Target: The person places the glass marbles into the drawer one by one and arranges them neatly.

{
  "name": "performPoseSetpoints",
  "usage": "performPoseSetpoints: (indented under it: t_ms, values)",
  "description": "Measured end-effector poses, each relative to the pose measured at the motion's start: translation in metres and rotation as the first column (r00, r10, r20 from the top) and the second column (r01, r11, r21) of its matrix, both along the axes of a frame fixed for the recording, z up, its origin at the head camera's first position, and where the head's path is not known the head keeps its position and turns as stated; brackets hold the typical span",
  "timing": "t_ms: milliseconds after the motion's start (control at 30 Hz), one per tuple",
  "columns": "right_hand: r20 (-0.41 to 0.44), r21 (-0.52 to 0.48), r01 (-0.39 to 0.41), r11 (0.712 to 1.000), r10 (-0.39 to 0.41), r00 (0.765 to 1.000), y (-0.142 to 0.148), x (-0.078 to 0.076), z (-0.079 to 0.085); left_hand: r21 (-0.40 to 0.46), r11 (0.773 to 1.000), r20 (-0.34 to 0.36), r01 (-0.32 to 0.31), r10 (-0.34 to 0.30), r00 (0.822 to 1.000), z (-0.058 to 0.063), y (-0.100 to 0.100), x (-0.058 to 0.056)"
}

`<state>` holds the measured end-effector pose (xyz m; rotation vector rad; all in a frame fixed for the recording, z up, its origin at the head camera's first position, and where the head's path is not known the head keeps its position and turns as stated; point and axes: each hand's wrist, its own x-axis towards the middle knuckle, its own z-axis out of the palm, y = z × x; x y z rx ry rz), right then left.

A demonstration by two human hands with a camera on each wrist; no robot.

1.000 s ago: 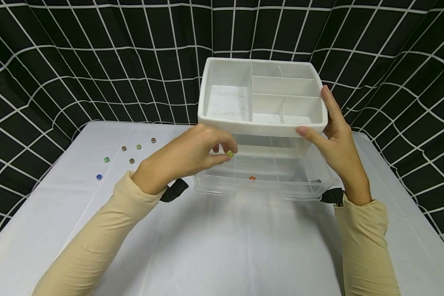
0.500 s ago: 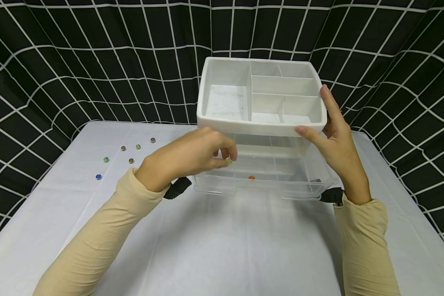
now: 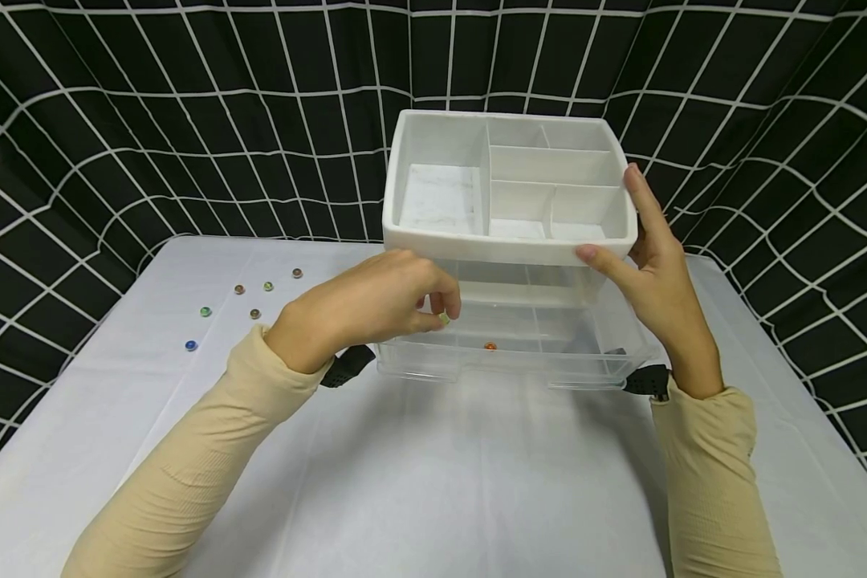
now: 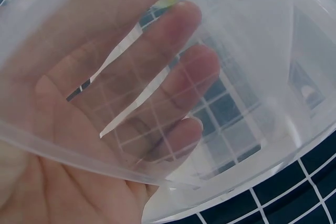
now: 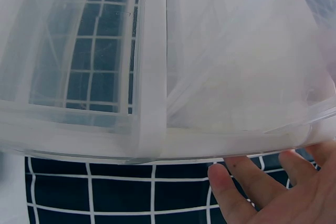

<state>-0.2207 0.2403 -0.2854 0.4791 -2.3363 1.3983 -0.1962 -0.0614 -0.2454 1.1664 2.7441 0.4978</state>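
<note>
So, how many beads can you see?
8: on the white tablecloth, one blue bead, one green bead, one lime bead and three brown beads; one orange bead in the clear drawer; one yellowish bead pinched in the left hand. Others may be hidden.

My left hand (image 3: 376, 301) pinches a yellow-green bead (image 3: 444, 319) at the left end of the clear drawer (image 3: 513, 363) | my right hand (image 3: 657, 269) grips the near right corner of the white organizer (image 3: 491, 250) | orange bead (image 3: 490, 346) inside the drawer | six beads (image 3: 254, 314) toward the far left corner of the table (image 3: 419, 482)
</note>
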Motion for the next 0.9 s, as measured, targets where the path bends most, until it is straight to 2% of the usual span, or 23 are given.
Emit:
performPoseSetpoints:
  t_ms: [200,333,567,767,900]
  values:
    - [0.001,-0.001,0.0,1.0,0.0,1.0,0.0,0.0,0.0,0.055,0.998,0.009,0.0,-0.001,1.0,0.0,-0.003,0.001]
    - [-0.001,-0.002,-0.003,1.0,0.003,1.0,0.0,0.0,0.0,0.115,0.993,-0.018,0.025,-0.023,1.0,-0.002,-0.006,0.001]
    - [-0.002,-0.005,-0.009,1.0,0.009,1.0,0.0,0.0,-0.001,0.195,0.98,-0.129,0.048,-0.023,0.991,-0.006,-0.014,0.005]
    - [-0.006,-0.002,-0.005,1.0,0.005,1.0,0.0,0.0,-0.001,0.321,0.943,-0.248,0.083,0.0,0.969,-0.01,-0.025,0.012]
    - [-0.006,-0.006,-0.007,1.0,0.007,1.0,0.0,0.0,-0.001,0.366,0.926,-0.289,0.092,0.019,0.957,-0.012,-0.032,0.015]
